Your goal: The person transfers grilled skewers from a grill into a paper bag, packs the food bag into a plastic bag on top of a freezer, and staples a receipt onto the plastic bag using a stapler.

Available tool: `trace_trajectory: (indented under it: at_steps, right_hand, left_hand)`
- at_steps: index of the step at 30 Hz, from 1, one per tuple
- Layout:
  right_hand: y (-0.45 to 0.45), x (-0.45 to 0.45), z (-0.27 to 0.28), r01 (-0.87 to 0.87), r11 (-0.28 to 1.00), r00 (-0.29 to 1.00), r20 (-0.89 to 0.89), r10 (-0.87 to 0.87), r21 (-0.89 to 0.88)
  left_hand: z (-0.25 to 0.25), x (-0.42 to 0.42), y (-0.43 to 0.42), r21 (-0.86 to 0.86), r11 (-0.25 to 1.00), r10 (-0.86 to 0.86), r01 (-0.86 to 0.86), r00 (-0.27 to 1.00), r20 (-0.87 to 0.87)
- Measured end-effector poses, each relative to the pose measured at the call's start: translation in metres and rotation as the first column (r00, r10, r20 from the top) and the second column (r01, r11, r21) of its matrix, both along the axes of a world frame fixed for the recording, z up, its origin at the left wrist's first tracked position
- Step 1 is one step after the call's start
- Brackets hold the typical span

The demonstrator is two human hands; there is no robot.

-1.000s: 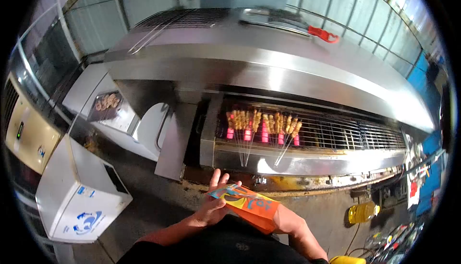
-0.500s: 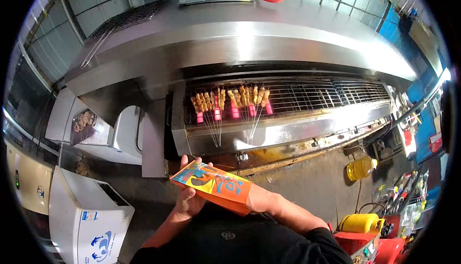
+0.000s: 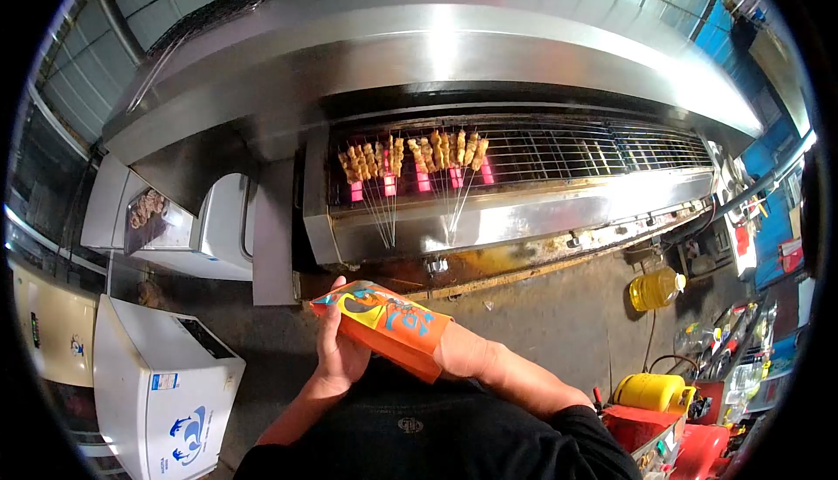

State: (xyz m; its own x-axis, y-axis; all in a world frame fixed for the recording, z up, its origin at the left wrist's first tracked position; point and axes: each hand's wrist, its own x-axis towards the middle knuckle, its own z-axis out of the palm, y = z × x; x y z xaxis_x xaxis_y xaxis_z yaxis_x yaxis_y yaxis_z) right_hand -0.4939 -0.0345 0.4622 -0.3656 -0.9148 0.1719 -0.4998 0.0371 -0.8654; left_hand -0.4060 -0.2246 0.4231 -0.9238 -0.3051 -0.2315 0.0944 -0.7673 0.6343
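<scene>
One orange bag [image 3: 388, 321] lies between my hands, long axis ten to four o'clock. My left hand [image 3: 341, 353] pinches its ten-o'clock end, thumb against fingers; my right hand [image 3: 457, 351] enters at four, fingers hidden, spread or closed I cannot tell.

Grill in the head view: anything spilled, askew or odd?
The ledge below the grill is stained yellow-brown, probably grease; can't tell wet from dry. Skewers fan unevenly at the grill's left end, but none looks fallen.

Skewers [image 3: 371, 161] lie on the grill [image 3: 567, 155], behind the paper bag [image 3: 388, 318].
</scene>
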Motion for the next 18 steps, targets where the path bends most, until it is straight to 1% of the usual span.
trace_trajectory:
  at_steps: [4,6,7,8,9,10,11,12,13,14,15,17,18]
  right_hand:
    - [-0.002,-0.003,-0.007,-0.032,0.999,0.999,0.032,0.032,0.006]
    - [-0.004,-0.004,-0.01,-0.064,0.998,0.997,-0.049,0.063,-0.013]
    - [-0.011,-0.007,0.008,-0.064,0.998,0.997,-0.048,0.063,-0.008]
    - [-0.023,-0.013,0.041,-0.196,0.871,0.965,-0.071,0.254,0.451]
    - [-0.031,-0.016,0.059,-0.249,0.533,0.905,-0.002,0.425,0.809]
    - [-0.028,-0.012,0.048,-0.248,0.529,0.906,0.0,0.424,0.811]
    - [-0.02,-0.006,0.029,-0.112,0.885,0.961,-0.177,0.212,0.453]
    - [-0.012,-0.003,0.017,0.062,0.998,0.97,-0.234,-0.067,-0.028]
    - [-0.007,-0.008,0.018,0.068,0.997,0.969,-0.237,-0.072,-0.023]
    - [-0.003,-0.015,0.021,0.194,0.976,0.956,-0.206,-0.211,-0.098]
    - [0.004,-0.02,0.023,0.317,0.934,0.924,-0.166,-0.343,-0.167]
    - [0.023,-0.034,0.002,0.586,0.81,0.81,0.008,-0.587,0.007]
    - [0.029,-0.049,-0.026,0.683,0.731,0.723,0.148,-0.675,0.0]
  left_hand:
    - [-0.002,0.003,-0.004,-0.006,1.0,-0.025,0.025,1.0,-0.011]
    - [0.002,0.003,-0.008,0.07,0.996,-0.056,0.058,0.998,-0.036]
    - [0.004,0.003,-0.011,0.074,0.996,-0.056,0.058,0.998,-0.036]
    - [0.006,0.001,-0.015,0.067,0.998,-0.016,0.018,0.999,-0.031]
    - [0.007,0.0,-0.02,0.06,0.998,0.024,-0.022,0.999,-0.026]
    - [-0.002,-0.004,-0.03,0.056,0.996,0.076,-0.073,0.996,-0.056]
    - [0.005,-0.005,-0.037,0.06,0.992,0.11,-0.11,0.994,-0.008]
    - [0.004,-0.007,-0.048,0.049,0.989,0.139,-0.137,0.99,-0.038]
    - [0.0,-0.008,-0.061,0.038,0.986,0.167,-0.164,0.984,-0.068]
    - [-0.005,-0.006,-0.073,0.045,0.974,0.225,-0.224,0.974,-0.028]
    - [-0.009,-0.004,-0.083,0.022,0.967,0.255,-0.254,0.965,-0.068]
    - [-0.012,0.007,-0.096,0.014,0.963,0.268,-0.268,0.96,-0.085]
    - [-0.017,0.013,-0.101,-0.006,0.964,0.264,-0.264,0.963,-0.057]
